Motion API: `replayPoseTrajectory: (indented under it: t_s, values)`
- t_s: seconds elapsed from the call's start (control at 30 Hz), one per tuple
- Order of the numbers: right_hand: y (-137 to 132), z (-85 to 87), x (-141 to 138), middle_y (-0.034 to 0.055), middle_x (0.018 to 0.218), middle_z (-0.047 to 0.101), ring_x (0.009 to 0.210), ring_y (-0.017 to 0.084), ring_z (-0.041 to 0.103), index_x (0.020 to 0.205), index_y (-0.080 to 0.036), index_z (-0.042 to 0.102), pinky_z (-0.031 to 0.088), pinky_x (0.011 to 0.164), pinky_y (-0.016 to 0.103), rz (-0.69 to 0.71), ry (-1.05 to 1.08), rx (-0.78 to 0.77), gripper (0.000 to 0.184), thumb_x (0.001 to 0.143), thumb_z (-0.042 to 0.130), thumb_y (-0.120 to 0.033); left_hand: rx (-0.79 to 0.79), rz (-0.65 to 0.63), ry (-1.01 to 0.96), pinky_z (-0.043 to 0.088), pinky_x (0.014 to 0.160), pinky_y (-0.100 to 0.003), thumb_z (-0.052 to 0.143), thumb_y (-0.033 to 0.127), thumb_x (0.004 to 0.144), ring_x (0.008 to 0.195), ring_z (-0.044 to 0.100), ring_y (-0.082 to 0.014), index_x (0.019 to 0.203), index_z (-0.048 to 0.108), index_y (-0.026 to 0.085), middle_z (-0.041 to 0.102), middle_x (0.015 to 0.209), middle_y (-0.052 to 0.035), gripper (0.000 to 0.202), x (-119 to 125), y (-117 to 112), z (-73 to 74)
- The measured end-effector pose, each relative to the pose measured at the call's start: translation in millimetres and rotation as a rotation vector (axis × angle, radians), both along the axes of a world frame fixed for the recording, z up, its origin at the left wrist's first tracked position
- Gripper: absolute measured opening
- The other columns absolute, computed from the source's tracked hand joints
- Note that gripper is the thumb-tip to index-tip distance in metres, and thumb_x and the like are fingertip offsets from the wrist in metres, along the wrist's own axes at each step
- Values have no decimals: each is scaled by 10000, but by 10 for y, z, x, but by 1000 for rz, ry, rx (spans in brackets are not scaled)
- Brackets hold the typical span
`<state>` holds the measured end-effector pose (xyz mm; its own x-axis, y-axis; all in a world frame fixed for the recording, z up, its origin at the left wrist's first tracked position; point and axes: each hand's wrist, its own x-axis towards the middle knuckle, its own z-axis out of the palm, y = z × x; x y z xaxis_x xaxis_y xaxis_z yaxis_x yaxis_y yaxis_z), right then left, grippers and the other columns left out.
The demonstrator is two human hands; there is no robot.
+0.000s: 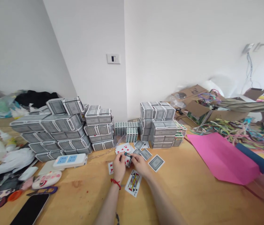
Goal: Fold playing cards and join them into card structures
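The person's left hand point(119, 164) and right hand point(140, 164) pinch a playing card point(127, 161) between their fingertips, over a wooden table point(80, 193); beyond the fingers, stacked card decks point(100, 117) front a white wall point(160, 50).

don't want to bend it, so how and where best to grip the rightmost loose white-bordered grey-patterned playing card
Probably lift and pinch the playing card by its long lower-right edge, coming from the right: it lies flat but angled, that edge facing away from the right hand.

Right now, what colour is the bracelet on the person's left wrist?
The bracelet is red; it shows best in the head view.
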<state>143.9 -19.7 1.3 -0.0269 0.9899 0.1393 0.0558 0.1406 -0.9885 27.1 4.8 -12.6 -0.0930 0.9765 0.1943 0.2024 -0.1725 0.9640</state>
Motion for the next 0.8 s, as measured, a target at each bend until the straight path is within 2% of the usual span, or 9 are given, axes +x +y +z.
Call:
replayPoseTrajectory:
  t_s: [0.13, 0.27, 0.37, 0.47, 0.67, 0.8]
  values:
    - [11, -17, -25, 15, 686, 587, 629, 150, 528, 839, -151, 596, 425, 599, 260, -3, 14, -4, 266, 768, 408, -325, 20, 3, 16, 397, 558, -242, 467, 406, 710, 577, 521, -152, 751, 575, 161, 593, 626, -13, 271, -15, -5, 3]
    - [34, -57, -30, 20, 671, 587, 622, 155, 526, 751, -157, 589, 416, 597, 260, -98, -81, 16, 229, 758, 415, -306, 46, 7, 96, 408, 598, -260, 490, 394, 695, 623, 541, -166, 767, 588, 169, 608, 667, -25, 255, -38, -16, 13]
    - [45, -73, -32, 33, 721, 611, 682, 173, 545, 757, -165, 594, 418, 647, 275, -160, -111, 31, 212, 750, 421, -288, 69, -7, 160, 417, 645, -277, 520, 360, 677, 689, 558, -183, 786, 589, 179, 625, 739, -44, 222, -55, -27, 15]
    - [46, -75, -43, 41, 745, 626, 680, 177, 553, 791, -164, 596, 424, 634, 274, -161, -84, 29, 232, 746, 428, -317, 86, -7, 195, 420, 659, -287, 521, 335, 679, 707, 564, -191, 787, 587, 187, 629, 749, -49, 195, -57, -40, 15]
    - [20, -57, -75, 17, 589, 585, 529, 142, 513, 669, -150, 583, 401, 502, 229, -191, -98, 15, 327, 726, 447, -442, 112, 41, 306, 421, 680, -293, 437, 228, 717, 767, 570, -197, 826, 577, 177, 631, 807, -66, 185, -23, -34, -18]
    - [5, -32, -87, 8, 563, 579, 504, 135, 508, 637, -159, 590, 389, 492, 222, -176, -114, 21, 321, 724, 455, -437, 114, 68, 352, 417, 690, -300, 388, 158, 721, 801, 564, -203, 835, 568, 173, 625, 830, -77, 213, 2, -20, -48]
